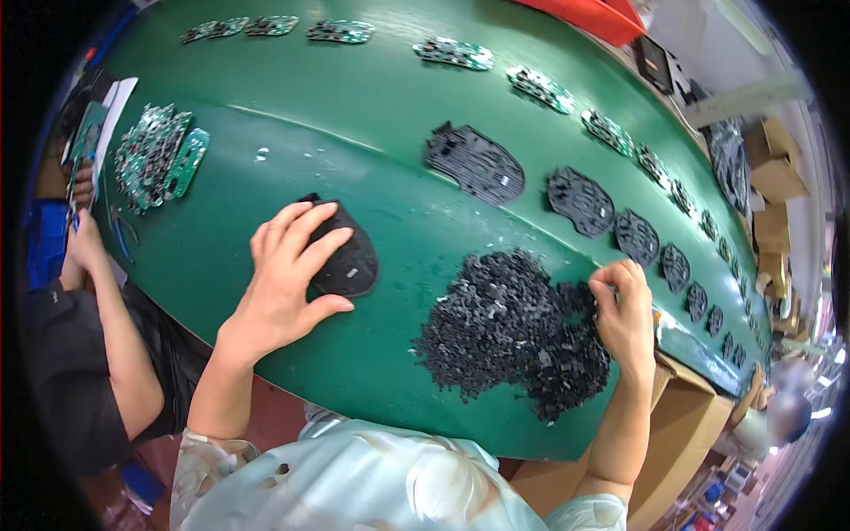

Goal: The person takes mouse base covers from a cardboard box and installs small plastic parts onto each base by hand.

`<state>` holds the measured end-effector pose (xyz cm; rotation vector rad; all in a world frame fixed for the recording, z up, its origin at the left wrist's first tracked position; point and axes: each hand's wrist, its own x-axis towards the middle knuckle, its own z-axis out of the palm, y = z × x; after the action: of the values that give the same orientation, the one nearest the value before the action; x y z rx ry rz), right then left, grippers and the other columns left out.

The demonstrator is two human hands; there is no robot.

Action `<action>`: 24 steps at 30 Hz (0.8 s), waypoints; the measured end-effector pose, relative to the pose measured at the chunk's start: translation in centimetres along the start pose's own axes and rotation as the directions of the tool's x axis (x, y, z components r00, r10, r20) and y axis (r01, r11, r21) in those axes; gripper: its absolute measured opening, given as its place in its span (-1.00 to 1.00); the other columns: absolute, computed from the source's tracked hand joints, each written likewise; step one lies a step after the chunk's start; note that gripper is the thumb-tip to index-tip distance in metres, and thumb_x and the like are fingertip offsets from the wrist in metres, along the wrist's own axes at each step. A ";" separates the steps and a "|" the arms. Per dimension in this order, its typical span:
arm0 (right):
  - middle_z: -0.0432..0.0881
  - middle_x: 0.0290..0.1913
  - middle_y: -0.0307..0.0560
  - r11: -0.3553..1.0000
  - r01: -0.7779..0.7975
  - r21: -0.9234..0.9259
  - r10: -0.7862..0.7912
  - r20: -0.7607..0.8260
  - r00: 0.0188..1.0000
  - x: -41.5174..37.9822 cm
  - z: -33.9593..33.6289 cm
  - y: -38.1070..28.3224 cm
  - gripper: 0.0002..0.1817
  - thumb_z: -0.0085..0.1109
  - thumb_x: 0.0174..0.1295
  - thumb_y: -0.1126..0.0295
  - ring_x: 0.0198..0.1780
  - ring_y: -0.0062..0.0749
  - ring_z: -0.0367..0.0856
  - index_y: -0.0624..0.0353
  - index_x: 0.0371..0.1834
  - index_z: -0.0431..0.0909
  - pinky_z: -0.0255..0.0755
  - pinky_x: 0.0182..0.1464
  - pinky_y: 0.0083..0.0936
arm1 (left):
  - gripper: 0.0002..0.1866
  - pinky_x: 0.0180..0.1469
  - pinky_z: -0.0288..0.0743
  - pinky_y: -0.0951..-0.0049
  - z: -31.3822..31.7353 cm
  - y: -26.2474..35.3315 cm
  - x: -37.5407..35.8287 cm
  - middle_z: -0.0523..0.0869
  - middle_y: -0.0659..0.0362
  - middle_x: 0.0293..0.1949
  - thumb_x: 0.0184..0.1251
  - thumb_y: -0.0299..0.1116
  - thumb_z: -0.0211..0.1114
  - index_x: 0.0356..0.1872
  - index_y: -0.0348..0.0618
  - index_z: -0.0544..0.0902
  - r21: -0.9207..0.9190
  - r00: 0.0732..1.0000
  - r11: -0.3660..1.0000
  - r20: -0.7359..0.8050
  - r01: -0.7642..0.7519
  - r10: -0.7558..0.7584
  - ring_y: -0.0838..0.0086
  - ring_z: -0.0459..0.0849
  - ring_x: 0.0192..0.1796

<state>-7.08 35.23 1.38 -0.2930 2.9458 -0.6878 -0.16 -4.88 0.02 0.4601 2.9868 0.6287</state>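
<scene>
A black plastic shell (354,265), rounded at one end, lies on the green table mat in front of me. My left hand (288,274) grips it, fingers over its upper part and thumb at the lower edge. A large heap of small black plastic parts (496,323) sits to the right of the shell. My right hand (627,310) is at the heap's right edge, thumb and index finger pinched together. Whatever may be between those fingertips is too small to make out.
Black ribbed shells (478,164) form a row beyond the heap. Green circuit boards (453,53) line the far side, and more boards (152,155) are piled at left. A co-worker's hand (84,239) is at the left edge. A cardboard box (682,434) stands at lower right.
</scene>
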 end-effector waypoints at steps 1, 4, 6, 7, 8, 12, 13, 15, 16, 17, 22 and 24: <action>0.57 -0.27 0.03 1.000 0.001 0.000 -0.001 -0.017 1.000 0.0 0.0 -0.1 -0.94 0.24 0.16 0.59 -0.10 0.01 0.52 0.29 -0.32 0.57 0.40 0.01 -0.22 | -0.17 0.46 0.08 0.03 0.1 0.0 0.3 0.39 0.02 0.43 -0.09 -0.03 0.56 0.29 -0.12 0.53 -0.011 1.000 1.000 -0.011 -0.008 0.008 0.03 0.27 0.48; 0.58 -0.25 0.04 0.999 -0.012 0.032 0.014 -0.051 0.999 0.4 0.0 -0.4 -0.93 0.24 0.17 0.60 -0.09 0.01 0.53 0.28 -0.29 0.57 0.41 0.00 -0.21 | -0.16 0.45 0.09 0.03 0.0 -0.1 0.8 0.39 0.03 0.43 -0.13 -0.09 0.58 0.28 -0.12 0.52 -0.002 1.000 1.000 -0.025 -0.008 0.008 0.03 0.27 0.48; 0.61 -0.19 0.04 0.999 -0.034 0.038 0.036 -0.054 0.998 0.2 -0.7 -0.2 -0.89 0.27 0.16 0.58 -0.04 -0.01 0.56 0.28 -0.25 0.60 0.42 0.03 -0.23 | -0.13 0.45 0.11 0.03 0.0 0.5 1.4 0.40 0.07 0.43 -0.25 -0.20 0.63 0.27 -0.08 0.53 -0.014 1.000 1.000 -0.011 -0.003 0.003 0.03 0.27 0.48; 0.63 -0.17 0.03 0.998 -0.048 0.045 0.051 -0.061 0.997 0.1 -1.0 -0.2 -0.87 0.30 0.14 0.57 -0.02 -0.02 0.57 0.27 -0.24 0.63 0.42 0.06 -0.25 | -0.11 0.45 0.11 0.03 0.2 0.5 1.5 0.40 0.08 0.43 -0.29 -0.23 0.65 0.27 -0.07 0.54 -0.015 1.000 1.000 -0.013 -0.008 0.008 0.04 0.27 0.49; 0.64 -0.15 0.02 0.997 -0.056 0.058 0.060 -0.066 0.996 0.0 -1.1 -0.2 -0.86 0.33 0.12 0.56 -0.01 -0.04 0.58 0.26 -0.23 0.66 0.43 0.08 -0.26 | -0.09 0.46 0.11 0.03 0.3 0.4 1.6 0.40 0.09 0.43 -0.33 -0.26 0.66 0.27 -0.06 0.54 -0.009 1.000 1.000 -0.016 -0.006 0.006 0.04 0.27 0.49; 0.65 -0.14 0.01 0.985 -0.152 0.086 0.155 -0.019 0.988 -0.1 -1.2 0.1 -0.86 0.38 0.09 0.53 0.01 -0.06 0.59 0.23 -0.26 0.72 0.43 0.10 -0.26 | -0.09 0.46 0.11 0.02 0.5 0.4 1.9 0.38 0.09 0.45 -0.33 -0.27 0.65 0.28 -0.06 0.54 -0.018 1.000 1.000 0.001 0.010 -0.010 0.05 0.25 0.50; 0.65 -0.14 0.01 0.984 -0.159 0.083 0.160 -0.006 0.987 -0.1 -1.0 0.1 -0.86 0.39 0.08 0.53 0.00 -0.07 0.59 0.22 -0.27 0.72 0.43 0.09 -0.26 | -0.09 0.46 0.11 0.02 0.4 0.4 2.0 0.38 0.09 0.45 -0.33 -0.27 0.65 0.28 -0.06 0.54 -0.016 1.000 1.000 0.008 0.007 -0.007 0.05 0.25 0.50; 0.64 -0.15 0.02 0.981 -0.174 0.084 0.174 0.008 0.985 -0.1 -0.5 0.1 -0.88 0.39 0.07 0.52 -0.01 -0.05 0.59 0.21 -0.30 0.72 0.44 0.08 -0.24 | -0.09 0.46 0.10 0.01 0.3 0.6 2.2 0.37 0.09 0.45 -0.31 -0.27 0.65 0.28 -0.06 0.53 -0.010 1.000 1.000 0.017 0.002 -0.002 0.05 0.25 0.50; 0.64 -0.15 0.03 0.983 -0.167 0.073 0.167 0.015 0.986 -0.1 -0.3 0.2 -0.88 0.38 0.07 0.53 -0.01 -0.04 0.58 0.22 -0.31 0.72 0.44 0.08 -0.23 | -0.09 0.46 0.10 0.01 0.3 0.8 2.2 0.37 0.09 0.45 -0.31 -0.27 0.65 0.28 -0.06 0.53 -0.012 1.000 1.000 0.021 -0.002 0.002 0.05 0.25 0.50; 0.63 -0.16 0.04 0.985 -0.157 0.065 0.156 0.024 0.987 0.0 -0.1 0.4 -0.88 0.38 0.06 0.53 -0.01 -0.02 0.58 0.23 -0.31 0.71 0.43 0.07 -0.23 | -0.09 0.46 0.09 0.00 0.2 0.8 2.3 0.37 0.09 0.45 -0.31 -0.27 0.64 0.28 -0.06 0.53 -0.010 1.000 1.000 0.025 -0.002 0.002 0.05 0.25 0.50; 0.58 -0.17 0.07 1.000 -0.009 0.011 0.009 0.009 1.000 0.0 0.3 0.3 -0.92 0.28 0.10 0.59 -0.01 0.04 0.53 0.30 -0.34 0.60 0.40 0.07 -0.20 | -0.14 0.43 0.08 0.01 0.3 0.6 2.2 0.38 0.04 0.43 -0.21 -0.21 0.62 0.29 -0.09 0.52 -0.001 1.000 1.000 0.011 -0.007 0.007 0.05 0.26 0.48; 0.56 -0.16 0.04 0.999 0.019 0.031 -0.017 -0.059 0.998 0.0 -0.1 -0.3 -0.91 0.27 0.11 0.61 -0.03 0.00 0.52 0.28 -0.33 0.56 0.38 0.07 -0.20 | -0.15 0.43 0.08 0.01 0.3 0.7 2.3 0.37 0.05 0.43 -0.20 -0.22 0.63 0.28 -0.10 0.52 -0.012 1.000 1.000 -0.001 0.005 -0.005 0.05 0.25 0.48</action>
<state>-7.05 34.99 1.57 -0.3019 2.9877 -0.7576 -2.09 -3.49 0.04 0.4522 2.9822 0.6463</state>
